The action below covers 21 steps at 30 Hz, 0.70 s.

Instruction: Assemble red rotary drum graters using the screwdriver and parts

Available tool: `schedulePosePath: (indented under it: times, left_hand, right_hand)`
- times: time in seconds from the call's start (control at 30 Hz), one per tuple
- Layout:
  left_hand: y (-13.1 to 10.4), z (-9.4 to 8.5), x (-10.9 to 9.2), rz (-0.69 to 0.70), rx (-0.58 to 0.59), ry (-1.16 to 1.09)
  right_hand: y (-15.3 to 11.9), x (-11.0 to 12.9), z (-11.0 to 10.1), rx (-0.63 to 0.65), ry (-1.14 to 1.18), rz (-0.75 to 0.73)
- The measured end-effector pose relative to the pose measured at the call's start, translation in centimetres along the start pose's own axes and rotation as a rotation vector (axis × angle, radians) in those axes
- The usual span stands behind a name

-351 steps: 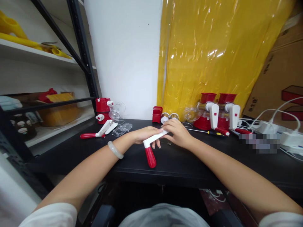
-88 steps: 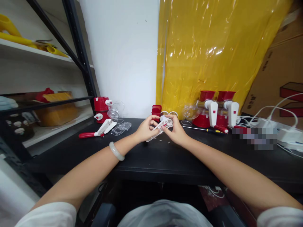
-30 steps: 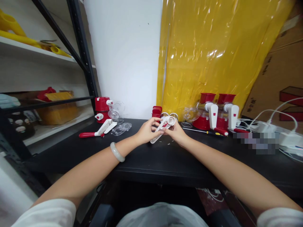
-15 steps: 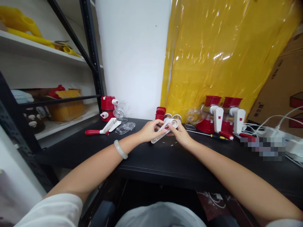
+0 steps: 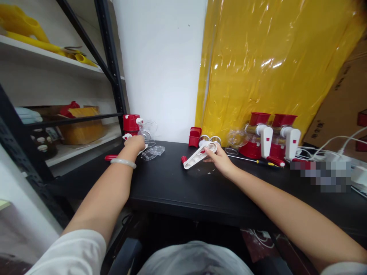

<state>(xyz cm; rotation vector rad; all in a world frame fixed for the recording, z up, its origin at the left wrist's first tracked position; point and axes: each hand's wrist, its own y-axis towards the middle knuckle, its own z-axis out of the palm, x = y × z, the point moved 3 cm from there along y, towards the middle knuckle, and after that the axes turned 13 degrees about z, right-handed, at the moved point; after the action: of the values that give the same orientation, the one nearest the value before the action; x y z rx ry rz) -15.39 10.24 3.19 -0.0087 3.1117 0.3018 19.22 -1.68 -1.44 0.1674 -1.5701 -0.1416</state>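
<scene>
Just in front of the red block, we've got the white crank in our right hand. Long axis runs diagonally: ring end far and to the right, red grip end near and to the left. Hollow ribbed side faces us, small red insert visible inside near the ring. Right fingers are closed around the ring end, thumb on the near edge. Can't tell if the crank touches the black table.

Our left hand is well left of the red block, over a second crank. Most of that one is covered; its red end pokes out to the left of our wrist, a bit of white shows on the right. Left fingers are hidden, so can't tell whether they're gripping it.

Also left of the red block: red housing with white knobs, just beyond our left hand, and clear plastic part lying between that hand and the block. Two metal-rimmed drums sit just right of the block. Screwdriver lies further right, shaft toward the block, yellow-and-black handle away from it. Past that, two red-and-white grinders stand upright, white arms angled down. White cables are furthest right of the block. Small white bits lie on the table, nearer us than the block and slightly right.
</scene>
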Motion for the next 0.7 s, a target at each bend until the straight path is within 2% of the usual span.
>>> schedulePosePath:
  times: [0.2,0.43,0.57,0.7]
  left_hand:
    - [-0.1,0.7,-0.8,-0.019,0.026,0.022]
    - [-0.2,0.9,-0.8,-0.027,0.040,0.044]
    - [-0.4,0.3,-0.8,-0.039,0.068,0.052]
    - [-1.2,-1.1,-1.3,-0.035,0.049,0.053]
  right_hand:
    - [-0.1,0.1,0.1,0.011,0.012,-0.001]
    - [0.0,0.2,0.1,-0.001,0.020,-0.009]
    - [-0.1,0.2,0.1,0.001,0.014,-0.003]
    - [0.0,0.2,0.0,-0.002,0.010,-0.012]
